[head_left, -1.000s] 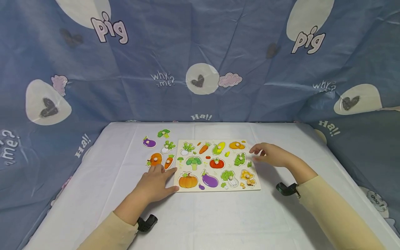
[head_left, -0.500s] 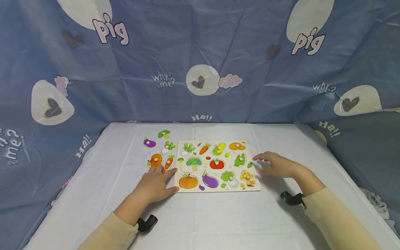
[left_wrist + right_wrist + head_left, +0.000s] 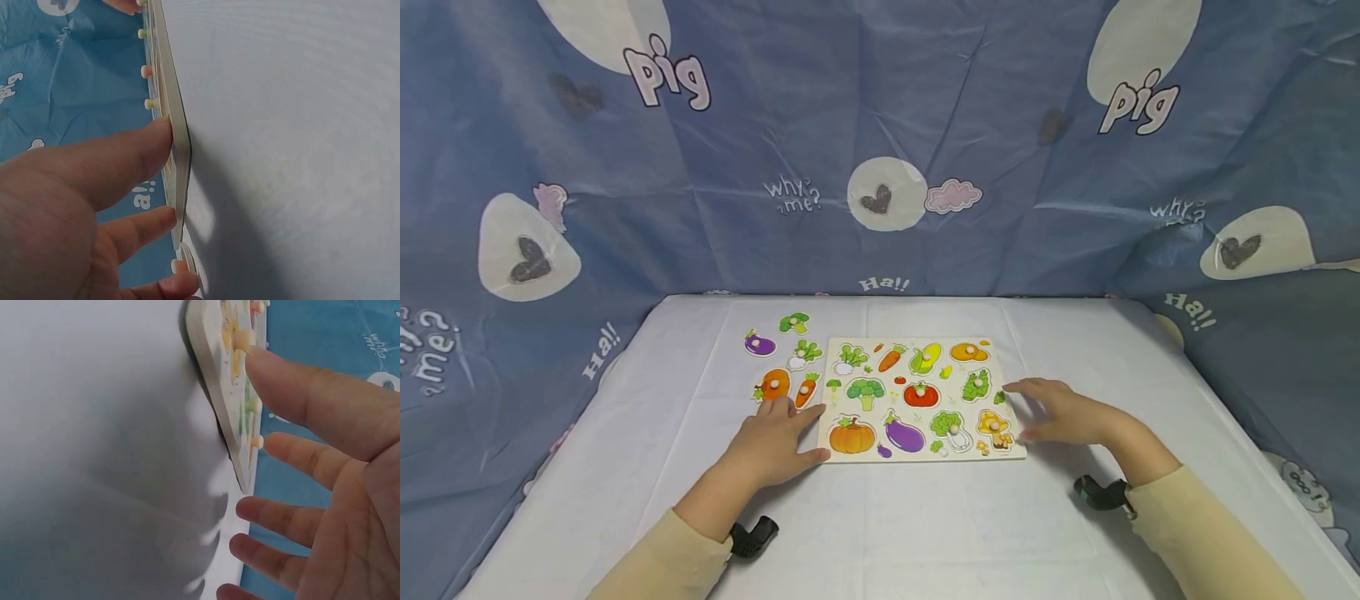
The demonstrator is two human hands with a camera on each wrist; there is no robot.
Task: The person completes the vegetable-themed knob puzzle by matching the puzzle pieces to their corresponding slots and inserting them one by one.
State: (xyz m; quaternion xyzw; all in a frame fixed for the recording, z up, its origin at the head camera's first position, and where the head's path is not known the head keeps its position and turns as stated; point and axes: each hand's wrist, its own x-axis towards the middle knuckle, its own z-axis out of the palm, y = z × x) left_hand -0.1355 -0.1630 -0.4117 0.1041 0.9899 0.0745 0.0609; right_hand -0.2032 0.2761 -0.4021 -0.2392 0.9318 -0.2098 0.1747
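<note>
A white vegetable peg puzzle board (image 3: 951, 395) lies flat on the table. Knobbed pieces such as the tomato (image 3: 912, 395), corn (image 3: 927, 358) and mushroom (image 3: 988, 422) sit in its right part; pictures without knobs show along its left part and front. My left hand (image 3: 767, 442) touches the board's left edge with spread thumb and forefinger; another fingertip reaches a loose piece in the left wrist view. My right hand (image 3: 1067, 415) is spread at the board's right edge, thumb by the near corner, holding nothing; in the right wrist view its fingers (image 3: 281, 519) are extended.
Left of the board lie loose knobbed pieces: an eggplant (image 3: 763, 346), broccoli (image 3: 790, 326), white radish (image 3: 797, 362), pumpkin (image 3: 778, 382) and carrot (image 3: 806, 393). A white cloth (image 3: 925, 533) covers the table. A blue printed curtain (image 3: 1000, 250) stands behind and at both sides.
My right hand has come down and toward the near side along the board's right edge, its thumb now at the board. The left hand stays put.
</note>
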